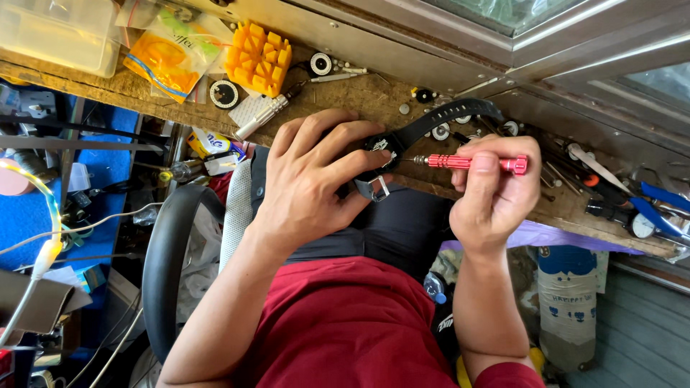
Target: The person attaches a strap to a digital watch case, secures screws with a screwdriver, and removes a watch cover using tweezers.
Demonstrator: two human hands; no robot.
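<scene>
Left hand (pixel 309 179): fingers curled down over the watch (pixel 379 152), pinning it to the bench (pixel 359 93) near the front edge, about the middle.
Right hand (pixel 492 190): closed around the red screwdriver (pixel 474 162), thumb on top, tip pointing at the watch case.
Watch: looks small and light. The case is hard, and the tiny open parts inside could break. The black strap (pixel 449 115) is soft and bendy, so it is best to hold the case by its sides, not the strap.
Screwdriver: thin, stiff metal. The bumpy grip should stop it slipping. Best held near the middle.
Count: 1 watch, 1 red screwdriver, 2 hands.
Farther out: 1 yellow block (pixel 259 57) with slots near the back left of the bench, 1 silver tool (pixel 262 116) beside it, blue pliers (pixel 661 205) at the right end. Small round parts lie about, too many to count well.
</scene>
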